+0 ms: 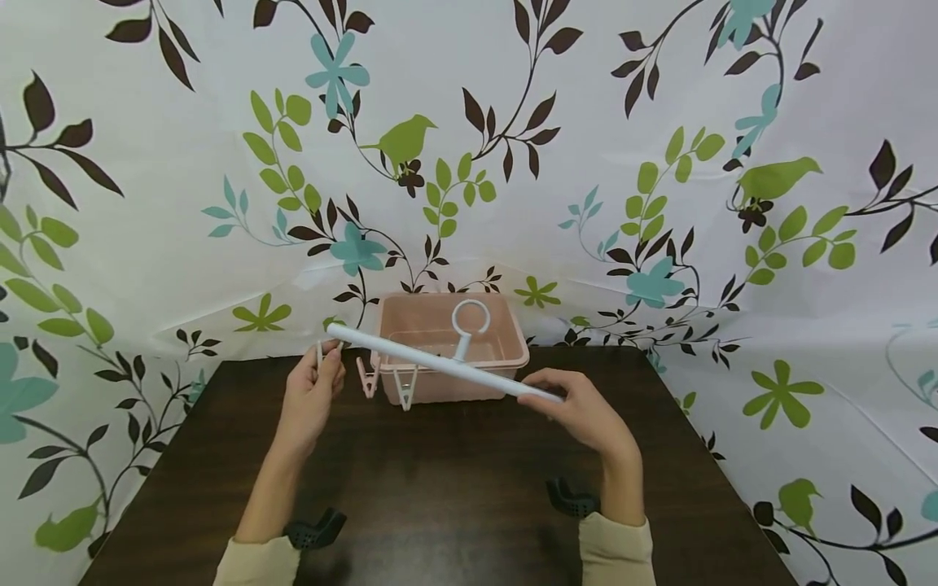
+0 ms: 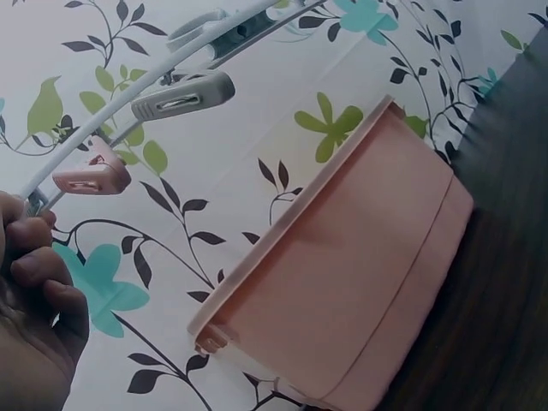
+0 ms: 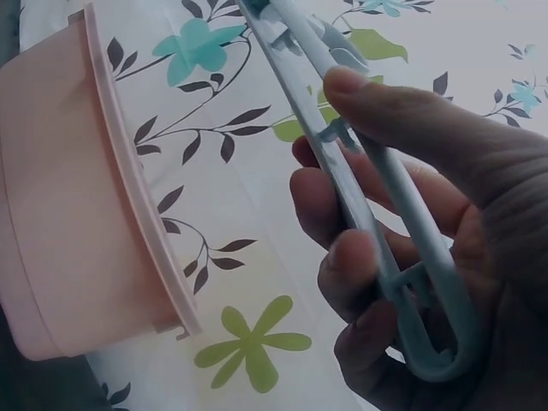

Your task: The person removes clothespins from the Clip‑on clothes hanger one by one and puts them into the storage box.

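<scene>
A pale blue clip hanger (image 1: 396,348) slants across the front of a pink basin, its left end higher than its right. Its round hook (image 1: 462,348) stands up from the middle. My right hand (image 1: 579,403) grips the right end, thumb on one rail and fingers curled under the other. At the left end, my left hand (image 1: 309,395) pinches a white clothespin (image 1: 319,352), mostly hidden by the fingers. A pink clothespin (image 2: 92,178) and a whitish clothespin (image 2: 184,94) hang from the bar between the hands.
The pink basin (image 1: 454,389) stands at the back of the dark wooden table (image 1: 440,464), right behind the hanger. Wall covering (image 1: 572,244) with leaves and birds rises behind and beside the table. A black wrist mount (image 1: 318,531) shows by the left sleeve.
</scene>
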